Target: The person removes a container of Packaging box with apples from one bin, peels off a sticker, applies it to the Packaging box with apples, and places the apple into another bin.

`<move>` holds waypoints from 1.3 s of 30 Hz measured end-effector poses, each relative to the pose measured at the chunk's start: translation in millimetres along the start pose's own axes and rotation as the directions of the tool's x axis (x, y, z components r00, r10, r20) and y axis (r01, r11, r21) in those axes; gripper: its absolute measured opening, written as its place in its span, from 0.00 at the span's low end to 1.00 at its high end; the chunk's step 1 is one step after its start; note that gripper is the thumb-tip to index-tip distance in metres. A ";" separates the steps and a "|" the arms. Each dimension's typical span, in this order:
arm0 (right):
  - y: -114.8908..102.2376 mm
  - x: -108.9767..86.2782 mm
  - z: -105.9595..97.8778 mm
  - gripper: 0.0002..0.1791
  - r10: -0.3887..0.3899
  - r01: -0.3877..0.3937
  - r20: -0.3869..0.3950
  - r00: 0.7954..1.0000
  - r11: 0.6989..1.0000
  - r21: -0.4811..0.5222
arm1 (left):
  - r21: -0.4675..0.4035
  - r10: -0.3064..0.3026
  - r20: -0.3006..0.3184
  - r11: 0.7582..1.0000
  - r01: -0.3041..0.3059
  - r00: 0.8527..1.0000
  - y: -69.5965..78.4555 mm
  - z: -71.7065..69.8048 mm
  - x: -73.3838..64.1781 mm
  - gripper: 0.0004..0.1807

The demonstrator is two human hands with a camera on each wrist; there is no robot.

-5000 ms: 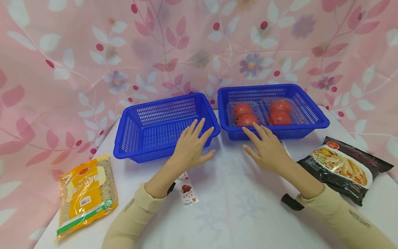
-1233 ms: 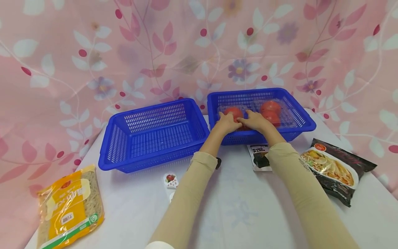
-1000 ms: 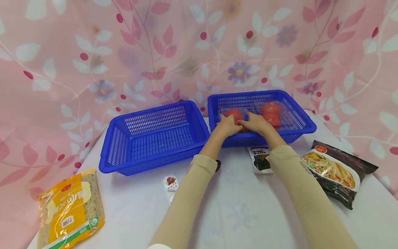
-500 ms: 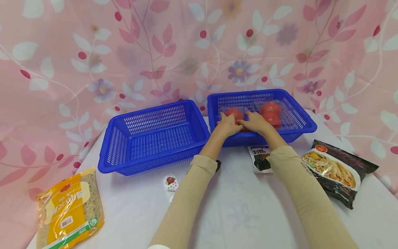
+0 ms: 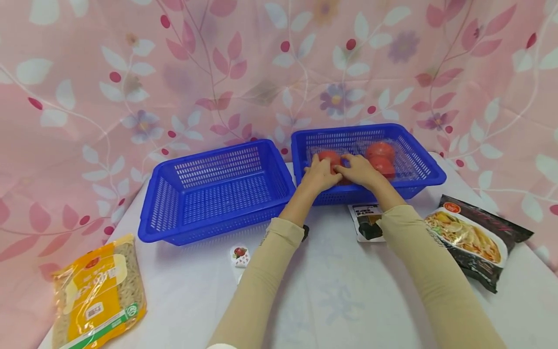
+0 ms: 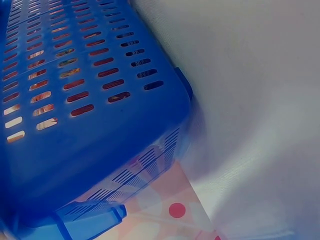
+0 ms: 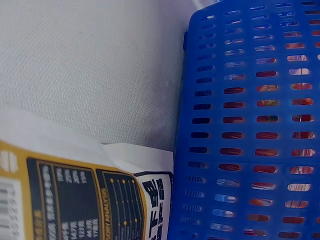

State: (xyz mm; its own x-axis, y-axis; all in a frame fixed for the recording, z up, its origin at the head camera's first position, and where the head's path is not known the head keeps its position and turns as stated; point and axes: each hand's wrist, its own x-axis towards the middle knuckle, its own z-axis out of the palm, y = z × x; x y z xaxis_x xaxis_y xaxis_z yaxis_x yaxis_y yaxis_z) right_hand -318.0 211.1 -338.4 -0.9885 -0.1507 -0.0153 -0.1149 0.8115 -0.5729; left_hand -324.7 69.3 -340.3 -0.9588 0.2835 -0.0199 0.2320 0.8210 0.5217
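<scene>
In the head view, a clear plastic pack of tomatoes point(image 5: 330, 156) is in the right-hand blue basket point(image 5: 305, 138). My left hand point(image 5: 320, 175) grips its left side, and my right hand point(image 5: 358, 170) holds it from the right, fingers curled down over the edges. Between the hands the pack's near part is largely covered. A second pack of tomatoes point(image 5: 382, 160) lies just right of my right hand in the same basket. Neither hand shows in the wrist views, where the slotted basket wall point(image 6: 100, 130) fills much of each picture.
Another blue basket point(image 5: 226, 194), with nothing in it, stands left. A yellow noodle bag point(image 5: 100, 295) lies far left, a black noodle bag point(image 5: 471, 237) right. A dark-and-white pouch point(image 5: 366, 225) is under the right forearm; a small printed packet point(image 5: 240, 256) is partly behind the left sleeve.
Five seconds ago both hands were spread over the table in front of the baskets. They have since reached into the right basket and taken hold of the left tomato pack; over the last second they barely move.
</scene>
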 end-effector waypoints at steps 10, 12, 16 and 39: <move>1.0 -9.4 -2.7 0.34 -0.016 0.017 -0.056 0.998 1.000 0.015 | 0.041 0.082 -0.082 0.996 -0.078 0.993 3.5 1.8 -8.5 0.32; 0.7 -10.5 -3.6 0.34 -0.009 0.010 -0.077 0.997 1.000 0.017 | 0.041 0.092 -0.093 0.995 -0.088 0.991 4.2 1.0 -9.0 0.32; -0.8 -11.8 -5.1 0.33 -0.013 0.015 -0.124 0.992 1.000 0.016 | 0.029 0.102 -0.118 0.995 -0.099 0.988 4.4 -1.6 -9.4 0.31; -27.4 -29.9 -28.1 0.24 -0.202 0.198 -0.294 0.934 0.979 -0.044 | 0.122 0.323 -0.352 0.946 -0.299 0.879 1.1 -27.5 -28.3 0.26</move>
State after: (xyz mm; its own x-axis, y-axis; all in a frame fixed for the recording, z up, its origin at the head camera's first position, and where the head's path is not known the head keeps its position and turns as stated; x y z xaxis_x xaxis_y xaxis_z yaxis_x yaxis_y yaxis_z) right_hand -288.1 209.2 -299.2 -0.9293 -0.1389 0.3421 -0.3123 0.7899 -0.5277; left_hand -301.8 48.6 -315.7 -0.8253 0.3400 0.4509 0.5264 0.7524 0.3960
